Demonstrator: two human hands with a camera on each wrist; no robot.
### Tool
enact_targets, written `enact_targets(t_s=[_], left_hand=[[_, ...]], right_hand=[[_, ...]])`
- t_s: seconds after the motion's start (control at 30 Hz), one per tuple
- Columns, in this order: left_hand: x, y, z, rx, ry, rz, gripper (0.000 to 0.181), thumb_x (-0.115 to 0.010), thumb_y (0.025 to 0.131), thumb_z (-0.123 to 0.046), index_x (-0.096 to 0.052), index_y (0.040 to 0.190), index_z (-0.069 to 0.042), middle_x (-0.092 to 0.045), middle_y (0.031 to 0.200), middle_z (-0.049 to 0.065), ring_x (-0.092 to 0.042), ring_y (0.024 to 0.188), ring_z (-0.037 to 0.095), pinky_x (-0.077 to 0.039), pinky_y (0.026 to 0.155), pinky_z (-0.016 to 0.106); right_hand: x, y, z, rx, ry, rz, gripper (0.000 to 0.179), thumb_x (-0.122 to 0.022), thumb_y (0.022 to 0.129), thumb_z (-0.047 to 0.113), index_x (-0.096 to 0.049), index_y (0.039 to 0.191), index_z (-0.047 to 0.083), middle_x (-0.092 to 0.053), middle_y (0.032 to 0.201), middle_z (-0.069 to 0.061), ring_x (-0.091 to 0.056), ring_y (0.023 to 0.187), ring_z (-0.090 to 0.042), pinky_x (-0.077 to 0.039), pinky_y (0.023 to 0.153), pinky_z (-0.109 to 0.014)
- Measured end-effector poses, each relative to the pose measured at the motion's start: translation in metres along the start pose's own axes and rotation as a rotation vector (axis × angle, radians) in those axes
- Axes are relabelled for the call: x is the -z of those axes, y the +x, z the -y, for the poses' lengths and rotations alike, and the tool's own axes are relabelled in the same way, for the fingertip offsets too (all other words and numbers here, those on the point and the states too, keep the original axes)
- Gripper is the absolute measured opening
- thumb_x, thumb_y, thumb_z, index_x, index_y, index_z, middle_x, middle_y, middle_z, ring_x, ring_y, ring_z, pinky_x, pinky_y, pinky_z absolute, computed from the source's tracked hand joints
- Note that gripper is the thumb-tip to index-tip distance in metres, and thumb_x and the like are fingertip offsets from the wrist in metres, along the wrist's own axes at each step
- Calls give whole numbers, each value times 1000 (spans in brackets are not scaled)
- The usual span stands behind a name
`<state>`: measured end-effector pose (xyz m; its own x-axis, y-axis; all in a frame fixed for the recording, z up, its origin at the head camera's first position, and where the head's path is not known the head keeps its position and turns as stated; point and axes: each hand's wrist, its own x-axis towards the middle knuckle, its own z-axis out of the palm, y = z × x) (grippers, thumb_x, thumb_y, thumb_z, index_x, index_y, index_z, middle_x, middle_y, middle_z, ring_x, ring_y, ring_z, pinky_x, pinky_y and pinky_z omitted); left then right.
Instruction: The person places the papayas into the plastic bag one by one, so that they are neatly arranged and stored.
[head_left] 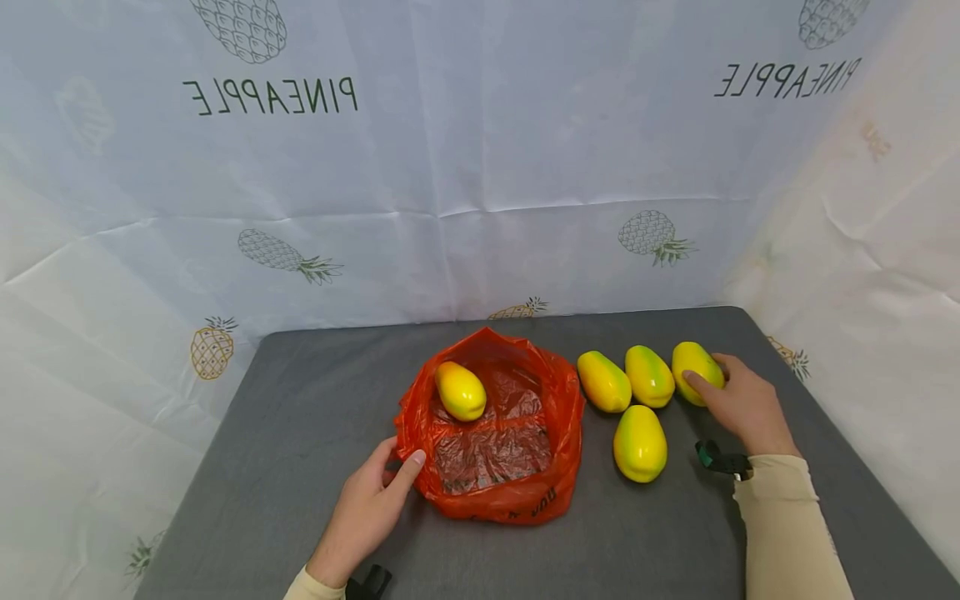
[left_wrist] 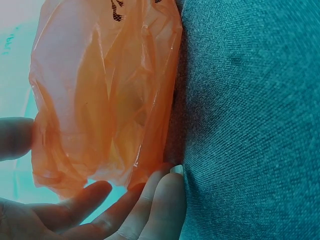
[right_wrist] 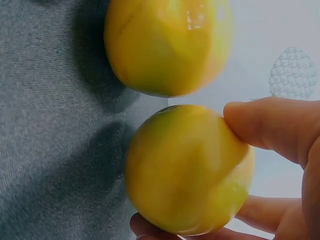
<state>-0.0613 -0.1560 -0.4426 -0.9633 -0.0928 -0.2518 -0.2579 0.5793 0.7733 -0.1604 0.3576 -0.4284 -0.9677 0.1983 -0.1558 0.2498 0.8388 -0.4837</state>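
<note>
Here, nearest us, our left hand [head_left: 367, 504] holds the red bag [head_left: 517, 505] by its left side, one yellow fruit [head_left: 461, 392] inside. Rightward lie four others [head_left: 640, 444]; our right hand [head_left: 746, 407] grips the rightmost fruit [head_left: 696, 371]. Behind hangs pineapple-printed cloth [head_left: 525, 142].

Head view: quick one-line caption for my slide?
Left hand touches an open red plastic bag holding one papaya-like fruit; right hand grips another, with three more alongside.
</note>
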Motion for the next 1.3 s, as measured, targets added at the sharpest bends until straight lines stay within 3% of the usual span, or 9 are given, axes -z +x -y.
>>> enact_targets(t_s=[0.53, 0.97, 1.3], left_hand=[[1, -1, 1, -4, 6, 0, 70, -64, 103, -63, -55, 155, -16, -74, 136, 8, -74, 100, 16, -58, 72, 33], [1, -1, -1, -9, 7, -7, 68, -64, 103, -62, -56, 154, -17, -73, 139, 7, -74, 106, 18, -62, 80, 38], [1, -2, -2, -10, 2, 0, 70, -65, 103, -62, -55, 156, -16, -72, 140, 8, -74, 106, 18, -61, 76, 36]], right_hand=[[7, -6, -3, 20, -12, -20, 97, -45, 108, 67, -29, 164, -11, -39, 155, -47, -49, 129, -64, -48, 96, -73], [18, -14, 13, 58, -12, -85, 96, -50, 108, 66, -34, 161, -11, -46, 151, -45, -55, 122, -60, -51, 89, -70], [23, -23, 26, 90, -17, -91, 96, -50, 107, 67, -31, 164, -8, -49, 148, -45, -59, 118, -58, -53, 82, -64]])
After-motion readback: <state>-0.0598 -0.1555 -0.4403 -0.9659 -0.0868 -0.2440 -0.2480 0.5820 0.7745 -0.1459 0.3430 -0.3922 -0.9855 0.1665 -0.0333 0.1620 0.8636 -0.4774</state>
